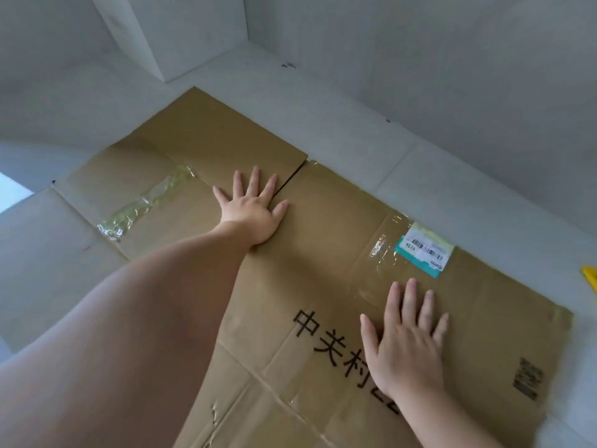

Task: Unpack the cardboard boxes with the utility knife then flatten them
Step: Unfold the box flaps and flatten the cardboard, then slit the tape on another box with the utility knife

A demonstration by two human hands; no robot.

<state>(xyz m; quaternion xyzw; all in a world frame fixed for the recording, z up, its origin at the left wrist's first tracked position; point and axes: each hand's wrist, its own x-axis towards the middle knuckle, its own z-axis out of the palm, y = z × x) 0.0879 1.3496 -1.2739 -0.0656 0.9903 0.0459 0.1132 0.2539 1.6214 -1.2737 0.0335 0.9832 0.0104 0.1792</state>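
A large brown cardboard box lies flat on the pale floor, with black printed characters, clear tape strips and a teal-edged shipping label. My left hand presses on it with spread, straight fingers near the split between two far flaps. Nearer to me, my right hand lies flat on the panel beside the print, fingers straight. A yellow object, perhaps the utility knife, shows only as a sliver at the right edge.
A white block-shaped box or pillar stands at the far left. A white wall runs along the right side close to the cardboard. Pale tiled floor surrounds the flattened box.
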